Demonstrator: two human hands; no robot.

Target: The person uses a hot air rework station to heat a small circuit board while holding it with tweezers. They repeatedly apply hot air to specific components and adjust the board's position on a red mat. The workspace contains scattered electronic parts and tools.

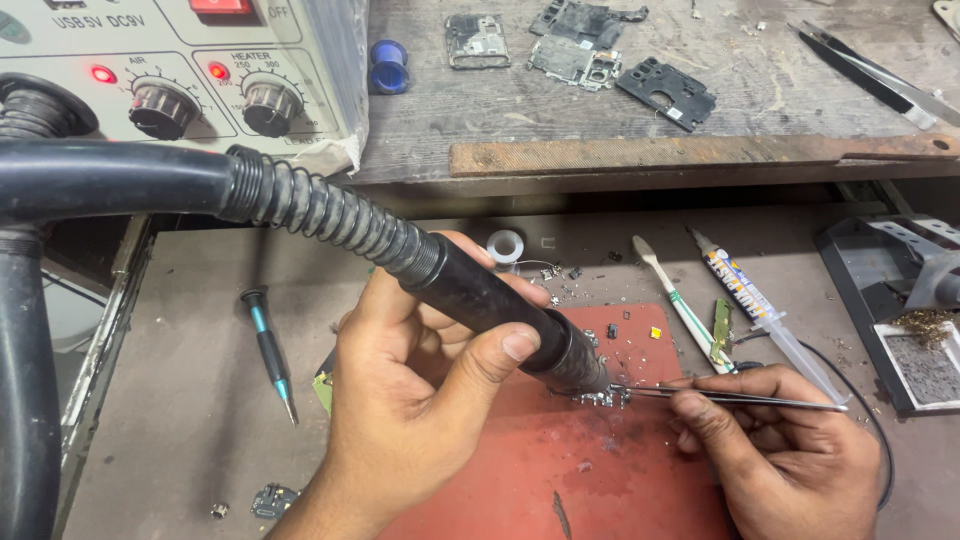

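The left hand (420,400) was closed around the black hot-air handpiece (490,300), its nozzle aimed down at a small circuit board (600,398) lying on the red mat (560,470). The right hand (790,450) pinched metal tweezers (740,398), their tips touching that board.

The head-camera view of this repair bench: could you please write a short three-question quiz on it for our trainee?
1. True or false: the left hand holds the black hot-air handpiece.
2. What does the right hand hold? A) screwdriver B) metal tweezers C) toothbrush
3. What colour is the mat under the small part that the nozzle and tweezer tips meet at?

Key: 1 true. 2 B, the metal tweezers; the screwdriver and toothbrush lie untouched on the bench. 3 red.
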